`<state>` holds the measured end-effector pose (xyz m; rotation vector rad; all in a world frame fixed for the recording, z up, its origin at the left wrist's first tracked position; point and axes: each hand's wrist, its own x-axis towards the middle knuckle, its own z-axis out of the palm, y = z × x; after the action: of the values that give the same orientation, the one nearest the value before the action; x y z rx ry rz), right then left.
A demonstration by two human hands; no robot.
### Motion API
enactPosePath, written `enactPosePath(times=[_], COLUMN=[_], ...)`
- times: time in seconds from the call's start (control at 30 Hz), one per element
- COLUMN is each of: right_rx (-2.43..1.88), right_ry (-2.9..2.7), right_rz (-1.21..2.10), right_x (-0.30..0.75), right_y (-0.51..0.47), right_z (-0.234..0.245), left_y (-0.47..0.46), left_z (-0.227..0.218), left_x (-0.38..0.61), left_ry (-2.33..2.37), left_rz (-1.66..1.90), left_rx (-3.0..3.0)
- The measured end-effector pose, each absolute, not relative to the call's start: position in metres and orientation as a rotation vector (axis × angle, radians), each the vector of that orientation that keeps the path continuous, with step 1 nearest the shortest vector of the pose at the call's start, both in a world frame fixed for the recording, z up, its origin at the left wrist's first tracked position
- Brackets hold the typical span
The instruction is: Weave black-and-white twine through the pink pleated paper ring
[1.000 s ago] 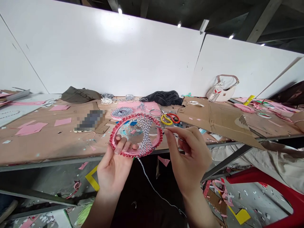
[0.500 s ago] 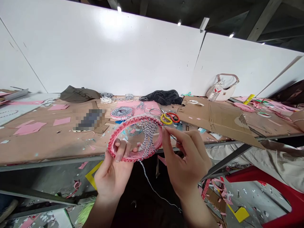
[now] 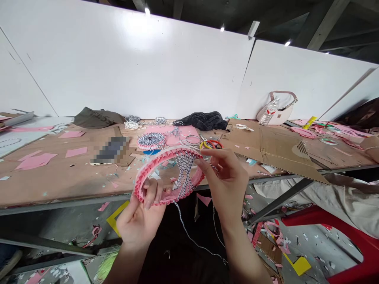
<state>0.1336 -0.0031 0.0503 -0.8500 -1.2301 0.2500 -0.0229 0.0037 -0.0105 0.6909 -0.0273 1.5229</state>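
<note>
A pink ring with a pleated edge (image 3: pixel 139 178) is held up in front of the table, tilted. Black-and-white twisted cord (image 3: pixel 184 169) crosses its right part in a bundle narrowed at the middle. My left hand (image 3: pixel 145 209) is closed round the ring's lower left rim, fingers inside and thumb outside. My right hand (image 3: pixel 226 179) pinches at the upper right rim, where cord runs over it. Whether its fingertips hold cord or rim is hard to see. Loose cord (image 3: pixel 192 237) hangs below the ring, and another strand drops beside my right wrist.
A finished-looking cord-woven disc (image 3: pixel 151 140) lies on pink sheet (image 3: pixel 186 133), near scissors (image 3: pixel 211 145). Flat cardboard (image 3: pixel 266 148) covers the table's right side. A phone-like blurred object (image 3: pixel 109 150), pink paper pieces (image 3: pixel 37 161), a cap (image 3: pixel 97 118), a bottle (image 3: pixel 269 112) and a bag (image 3: pixel 282 115) are around.
My right hand has moved left and slightly up, closer over the ring's right rim. A strand now hangs beside my right wrist. The ring has tilted slightly; my left hand keeps its hold.
</note>
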Motion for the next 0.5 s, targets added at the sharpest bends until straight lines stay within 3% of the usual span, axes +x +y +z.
enactPosePath(times=[0.27, 0.5], right_rx=[-0.734, -0.523], right_ry=[-1.475, -1.563], right_rz=[0.942, 0.914], right_x=[0.159, 0.159], right_y=[-0.001, -0.003], right_z=[0.057, 0.049], left_y=[0.018, 0.024], left_z=[-0.011, -0.039], left_x=[-0.04, -0.076], left_ry=[-0.015, 0.165], left_rz=[1.561, 1.465], left_rx=[1.113, 0.913])
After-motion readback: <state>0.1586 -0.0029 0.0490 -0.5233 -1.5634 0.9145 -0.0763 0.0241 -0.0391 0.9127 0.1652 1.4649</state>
